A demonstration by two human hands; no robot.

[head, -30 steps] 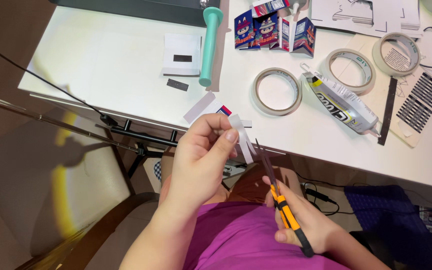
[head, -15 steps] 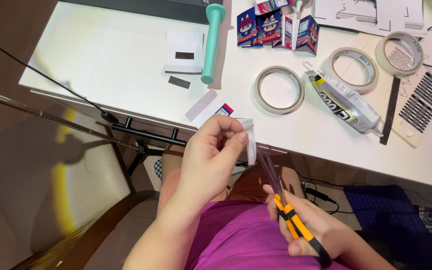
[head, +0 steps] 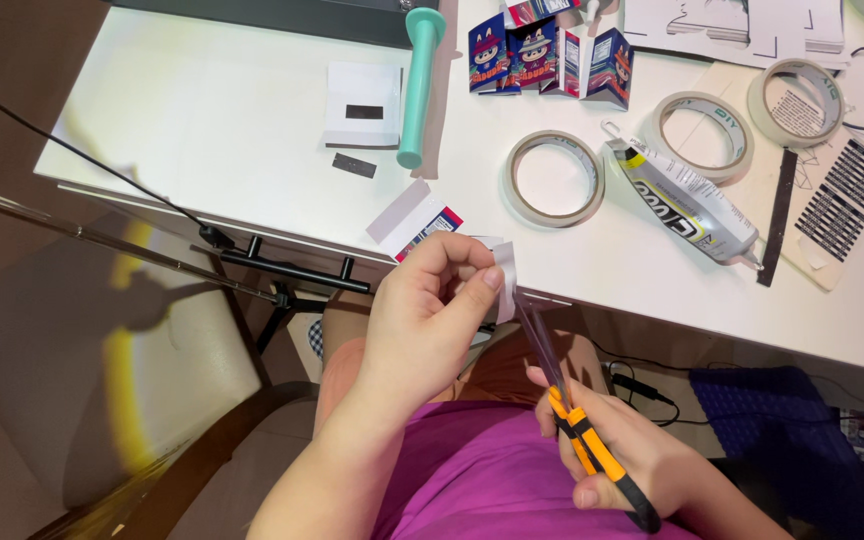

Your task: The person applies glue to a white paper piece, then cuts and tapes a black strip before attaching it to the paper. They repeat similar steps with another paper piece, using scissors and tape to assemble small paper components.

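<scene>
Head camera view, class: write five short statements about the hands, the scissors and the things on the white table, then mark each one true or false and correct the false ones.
1. The left hand pinches a small white paper piece. True.
2. The right hand holds scissors with orange and black handles. True.
3. The glue tube lies in the person's lap. False: it lies on the white table.
4. One tape roll is on the table. False: at least three rolls of tape lie there.
5. The teal handle lies left of the small printed boxes. True.
</scene>
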